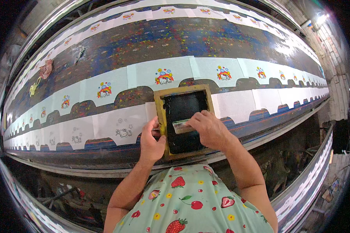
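Observation:
A wooden screen-printing frame (182, 90), yellowed and ink-stained, lies over the near row of white fabric pieces, straight in front of me. My left hand (152, 141) grips its left side, thumb on the edge and some fingertips hidden. Inside the frame, the mesh (184, 105) is covered with black ink. My right hand (210, 130) is closed around a small, pale squeegee (180, 127) held over the middle of the mesh. Left of the frame, a white piece (105, 121) bears a black outline print of a cartoon cat. To the right, a white piece (234, 105) shows no print.
Beyond the frame runs a row of pale pieces (144, 72) with colourful prints. A dark, paint-spattered table (144, 39) stretches left to right, with a crumpled reddish rag (46, 69) and yellow scrap (34, 87) at far left. Its near edge (256, 143) lies by my apron (194, 186).

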A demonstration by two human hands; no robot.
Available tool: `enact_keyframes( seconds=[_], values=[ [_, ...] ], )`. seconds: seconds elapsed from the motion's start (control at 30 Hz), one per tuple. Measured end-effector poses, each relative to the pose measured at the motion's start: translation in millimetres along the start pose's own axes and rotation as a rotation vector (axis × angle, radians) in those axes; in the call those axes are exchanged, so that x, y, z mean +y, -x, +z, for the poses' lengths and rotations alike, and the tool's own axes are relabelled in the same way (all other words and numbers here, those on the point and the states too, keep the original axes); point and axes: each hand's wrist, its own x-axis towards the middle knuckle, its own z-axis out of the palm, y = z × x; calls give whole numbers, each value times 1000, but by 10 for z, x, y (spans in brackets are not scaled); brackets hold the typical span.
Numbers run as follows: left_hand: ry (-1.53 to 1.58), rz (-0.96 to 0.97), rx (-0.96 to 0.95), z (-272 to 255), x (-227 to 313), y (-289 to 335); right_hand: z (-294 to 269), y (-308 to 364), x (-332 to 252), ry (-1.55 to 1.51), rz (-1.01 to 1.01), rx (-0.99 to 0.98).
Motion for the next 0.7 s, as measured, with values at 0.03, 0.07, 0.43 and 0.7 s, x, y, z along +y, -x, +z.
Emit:
enact_keyframes(
  seconds=[0.03, 0.07, 0.43, 0.7],
  values=[
    [-35, 24, 10, 5, 18, 2, 20, 77, -74, -22, 20, -13],
    [-48, 14, 14, 4, 38, 17, 29, 153, -144, -23, 18, -4],
    [4, 201, 168, 226, -135, 185, 192, 720, -605, -67, 74, 5],
    [-284, 316, 261, 406, -151, 287, 315, 1127, -383, -159, 213, 435]
  ],
)
